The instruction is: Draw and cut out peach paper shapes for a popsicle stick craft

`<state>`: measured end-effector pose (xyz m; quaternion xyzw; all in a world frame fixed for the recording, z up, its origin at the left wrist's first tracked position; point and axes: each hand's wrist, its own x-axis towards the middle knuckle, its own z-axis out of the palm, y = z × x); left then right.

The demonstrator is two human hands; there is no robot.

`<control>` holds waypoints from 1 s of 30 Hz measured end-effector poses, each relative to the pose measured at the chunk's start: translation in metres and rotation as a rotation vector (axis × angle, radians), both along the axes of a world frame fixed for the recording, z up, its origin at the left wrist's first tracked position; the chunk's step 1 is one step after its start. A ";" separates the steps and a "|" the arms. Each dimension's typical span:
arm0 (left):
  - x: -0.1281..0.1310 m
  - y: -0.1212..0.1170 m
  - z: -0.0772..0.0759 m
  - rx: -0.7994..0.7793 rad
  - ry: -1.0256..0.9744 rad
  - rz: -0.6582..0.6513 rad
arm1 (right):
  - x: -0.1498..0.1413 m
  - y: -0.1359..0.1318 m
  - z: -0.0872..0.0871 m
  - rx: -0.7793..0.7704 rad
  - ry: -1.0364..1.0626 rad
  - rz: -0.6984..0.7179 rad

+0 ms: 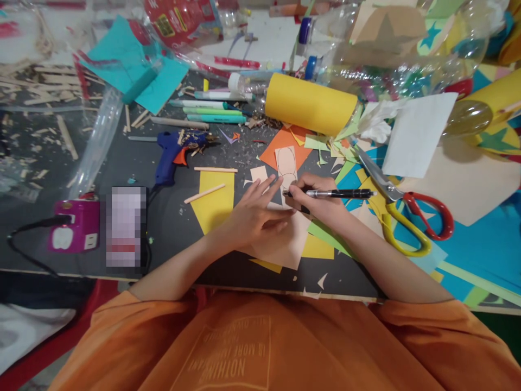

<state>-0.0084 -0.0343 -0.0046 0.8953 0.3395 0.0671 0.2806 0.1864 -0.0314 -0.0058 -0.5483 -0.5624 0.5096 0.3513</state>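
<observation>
My right hand [318,198] is closed around a black and clear pen [342,193]. The pen's tip meets a narrow strip of peach paper [287,160] that has rounded outlines drawn on it. Spread over the paper's left side, my left hand [260,209] has its fingers apart and lies flat, beside the strip. Under both hands is a larger peach sheet [280,250]. An orange paper square [301,146] lies partly beneath the strip's upper end. Left of my left hand, two thin wooden sticks [215,170] rest on a yellow paper [214,198].
A blue glue gun [166,163], a magenta power adapter [75,225] and a blurred-out phone [124,225] are at left. Large scissors [391,190] lie at right on paper scraps. Markers [215,111], a yellow-wrapped bottle [311,103] and clear plastic bottles [386,70] line the back.
</observation>
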 end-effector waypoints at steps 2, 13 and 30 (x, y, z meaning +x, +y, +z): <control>0.000 0.000 0.000 -0.004 -0.003 0.001 | 0.000 0.000 0.000 0.005 0.008 0.020; -0.001 0.000 -0.002 0.014 -0.013 -0.005 | 0.002 0.001 -0.004 0.005 0.019 0.053; -0.002 0.002 0.003 -0.031 -0.006 -0.014 | 0.003 0.003 0.007 -0.097 0.130 0.078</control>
